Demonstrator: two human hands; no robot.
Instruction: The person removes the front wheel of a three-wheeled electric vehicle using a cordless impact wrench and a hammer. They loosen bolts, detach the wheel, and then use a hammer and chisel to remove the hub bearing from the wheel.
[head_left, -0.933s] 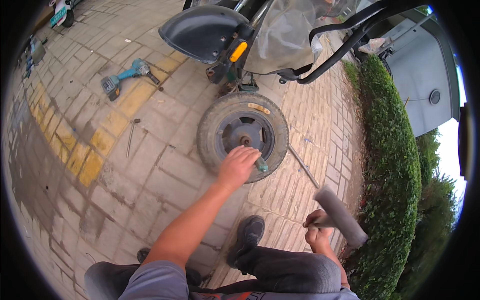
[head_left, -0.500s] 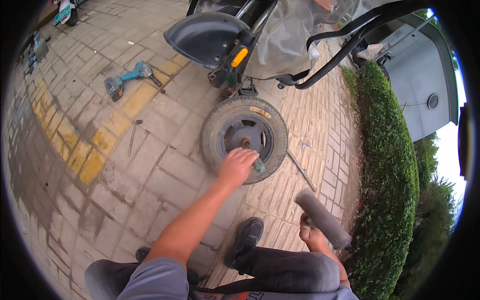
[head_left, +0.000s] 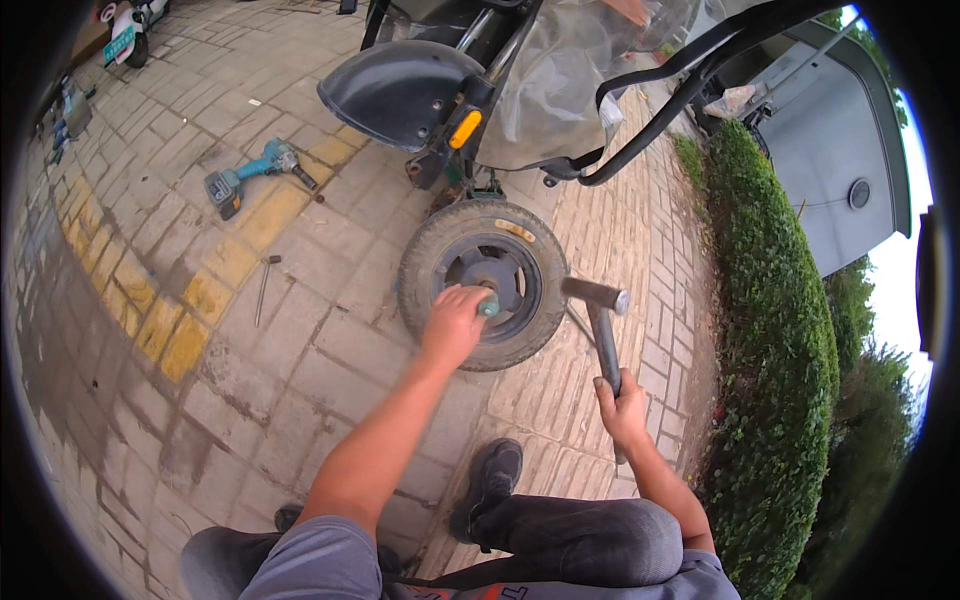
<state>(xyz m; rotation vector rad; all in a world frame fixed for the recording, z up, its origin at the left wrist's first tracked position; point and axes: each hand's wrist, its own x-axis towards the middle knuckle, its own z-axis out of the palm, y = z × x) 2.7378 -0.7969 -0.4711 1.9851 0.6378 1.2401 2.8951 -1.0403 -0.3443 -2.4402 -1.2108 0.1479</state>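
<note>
A wheel with a worn black tyre [head_left: 425, 250] is at the end of the vehicle's front fork, its dark hub facing up toward me. My left hand [head_left: 455, 322] is over the hub, wrapped round a green-ended tool [head_left: 488, 306]; the fingers hide the rest of it, so its kind is unclear. To the right of the wheel, my right hand [head_left: 622, 405] grips a hammer [head_left: 606, 345] by its dark handle. The hammer's head is raised beside the tyre's right edge. Partly behind the hammer, a metal bar [head_left: 577, 322] touches the paving.
Front parts of a vehicle stand beyond the wheel: a black fender [head_left: 395, 95], an orange reflector [head_left: 465, 129] and black tubing [head_left: 660, 110]. A teal cordless impact wrench [head_left: 262, 172] and a thin T-shaped tool [head_left: 264, 290] lie on the left. A hedge [head_left: 770, 350] borders the right side.
My right hand has brought the hammer up and toward the wheel, swinging its head from lower right to beside the tyre. My left hand and the green-ended tool have shifted slightly left and up.
</note>
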